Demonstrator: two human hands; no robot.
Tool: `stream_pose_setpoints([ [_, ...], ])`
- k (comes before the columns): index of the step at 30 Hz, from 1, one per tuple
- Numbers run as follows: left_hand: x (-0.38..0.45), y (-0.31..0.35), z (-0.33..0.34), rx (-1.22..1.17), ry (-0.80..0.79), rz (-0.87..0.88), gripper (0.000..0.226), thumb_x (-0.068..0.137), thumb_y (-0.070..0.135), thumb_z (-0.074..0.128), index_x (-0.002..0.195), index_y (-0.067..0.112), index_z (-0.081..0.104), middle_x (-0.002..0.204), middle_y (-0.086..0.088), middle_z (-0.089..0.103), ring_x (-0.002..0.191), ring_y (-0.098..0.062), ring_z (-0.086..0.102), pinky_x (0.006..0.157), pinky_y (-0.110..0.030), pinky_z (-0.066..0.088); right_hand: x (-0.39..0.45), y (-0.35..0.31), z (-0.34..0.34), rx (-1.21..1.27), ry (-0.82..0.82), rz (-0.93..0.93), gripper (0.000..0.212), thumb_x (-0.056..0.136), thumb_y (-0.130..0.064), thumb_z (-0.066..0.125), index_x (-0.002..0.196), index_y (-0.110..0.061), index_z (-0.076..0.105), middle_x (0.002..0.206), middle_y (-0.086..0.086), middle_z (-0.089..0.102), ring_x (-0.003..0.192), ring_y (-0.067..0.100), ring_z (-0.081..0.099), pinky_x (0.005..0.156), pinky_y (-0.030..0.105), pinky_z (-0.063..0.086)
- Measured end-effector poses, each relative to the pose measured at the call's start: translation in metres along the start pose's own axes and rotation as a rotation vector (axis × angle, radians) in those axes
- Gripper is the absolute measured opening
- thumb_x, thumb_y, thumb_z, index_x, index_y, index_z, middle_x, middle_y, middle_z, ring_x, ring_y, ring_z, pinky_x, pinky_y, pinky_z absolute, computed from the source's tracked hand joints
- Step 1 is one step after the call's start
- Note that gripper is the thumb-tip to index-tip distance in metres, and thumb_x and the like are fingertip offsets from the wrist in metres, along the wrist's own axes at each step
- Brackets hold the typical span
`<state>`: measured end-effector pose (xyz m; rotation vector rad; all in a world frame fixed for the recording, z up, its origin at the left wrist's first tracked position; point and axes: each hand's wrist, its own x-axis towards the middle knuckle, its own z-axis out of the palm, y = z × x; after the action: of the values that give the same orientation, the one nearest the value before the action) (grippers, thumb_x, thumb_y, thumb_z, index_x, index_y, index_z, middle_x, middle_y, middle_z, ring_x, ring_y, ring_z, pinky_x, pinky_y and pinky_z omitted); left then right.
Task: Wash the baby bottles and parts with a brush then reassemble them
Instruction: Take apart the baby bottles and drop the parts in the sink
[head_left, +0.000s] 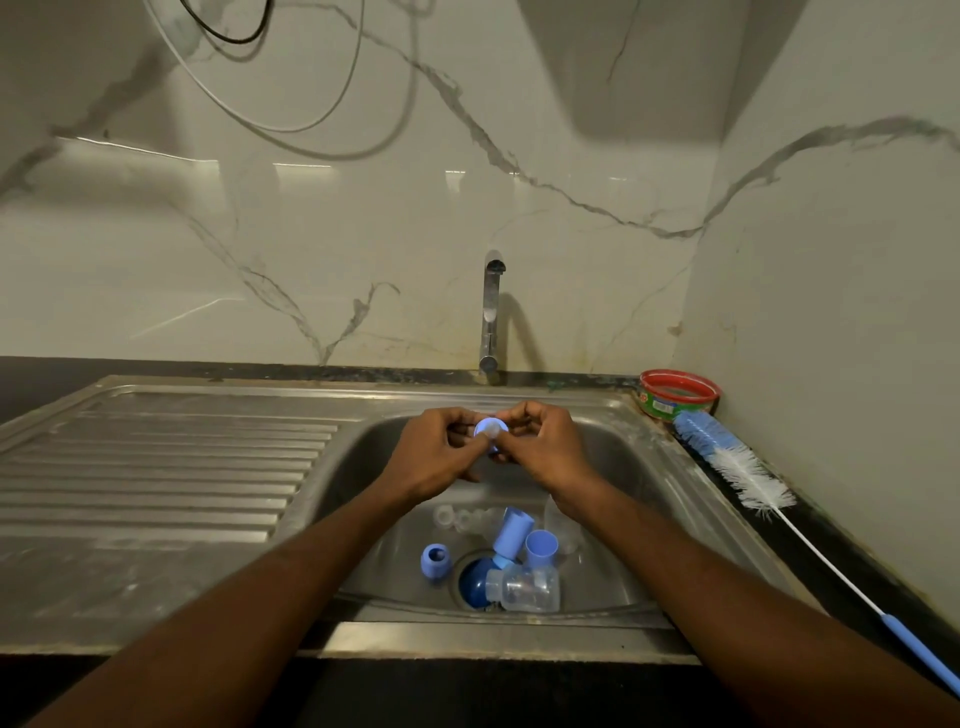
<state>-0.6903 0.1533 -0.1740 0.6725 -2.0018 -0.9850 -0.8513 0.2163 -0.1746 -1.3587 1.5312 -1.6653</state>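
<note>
Over the steel sink basin (623, 467) my left hand (436, 457) and my right hand (540, 447) meet and both pinch a small blue bottle ring with a clear teat (488, 428). In the basin below lie a clear bottle (527, 588) on its side over the drain, a blue cap (511, 530), a blue cup-shaped cap (541, 548), a blue ring (434, 560), a dark blue dome (474, 581) and several clear teats (462, 519). A long blue and white bottle brush (748, 467) lies on the counter to the right.
The tap (491, 317) stands behind the basin and no water shows. A ribbed steel drainboard (156, 467) extends left. A red-rimmed green tub (675, 392) sits in the right corner against the marble wall. The brush handle (919, 654) reaches the near right edge.
</note>
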Motion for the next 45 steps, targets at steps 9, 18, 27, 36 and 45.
stream_pose_setpoints([
  [9,0.002,0.0,0.002,0.043,0.188,-0.058,0.029,0.085,0.028,0.082,0.105,0.01,0.074,0.081,-0.004,0.076,0.072,-0.013,0.074,0.056,-0.029,0.062,-0.004,-0.008,-0.003,-0.112,-0.168,-0.074,0.035,0.083,0.002,0.076,0.115,-0.011,0.07,0.107,0.003,0.075,0.096,0.014,0.073,0.084,0.028,0.06],
  [18,0.005,-0.009,0.0,0.191,0.215,-0.033,0.026,0.087,0.038,0.078,0.103,0.019,0.069,0.087,0.004,0.074,0.076,-0.009,0.071,0.062,-0.025,0.059,-0.006,-0.008,0.005,0.093,-0.191,-0.002,0.024,0.092,-0.009,0.072,0.115,-0.005,0.071,0.107,0.009,0.075,0.099,0.022,0.074,0.085,0.033,0.061],
  [27,0.008,-0.011,0.004,0.295,0.106,0.1,0.023,0.097,0.02,0.066,0.119,0.012,0.069,0.101,-0.006,0.074,0.077,-0.014,0.072,0.062,-0.035,0.063,-0.001,-0.002,0.0,-0.025,-0.111,-0.008,0.028,0.086,-0.005,0.077,0.114,-0.007,0.069,0.1,0.011,0.073,0.087,0.019,0.075,0.079,0.031,0.062],
  [36,0.008,-0.004,0.004,0.258,-0.089,0.193,0.04,0.098,0.003,0.057,0.136,0.015,0.063,0.108,0.002,0.073,0.091,0.005,0.069,0.078,-0.012,0.054,-0.003,-0.001,0.007,-0.499,0.027,-0.258,0.035,0.076,-0.022,0.081,0.109,-0.023,0.069,0.089,-0.011,0.069,0.079,0.001,0.065,0.068,0.007,0.047],
  [45,0.0,0.003,0.005,0.151,-0.292,0.159,0.035,0.102,0.008,0.053,0.13,0.026,0.062,0.118,0.009,0.069,0.11,-0.004,0.066,0.093,-0.021,0.054,0.002,0.005,-0.006,-0.712,0.061,-0.218,0.035,0.075,-0.019,0.082,0.108,-0.019,0.071,0.107,0.0,0.066,0.09,0.006,0.053,0.066,0.003,0.034],
])
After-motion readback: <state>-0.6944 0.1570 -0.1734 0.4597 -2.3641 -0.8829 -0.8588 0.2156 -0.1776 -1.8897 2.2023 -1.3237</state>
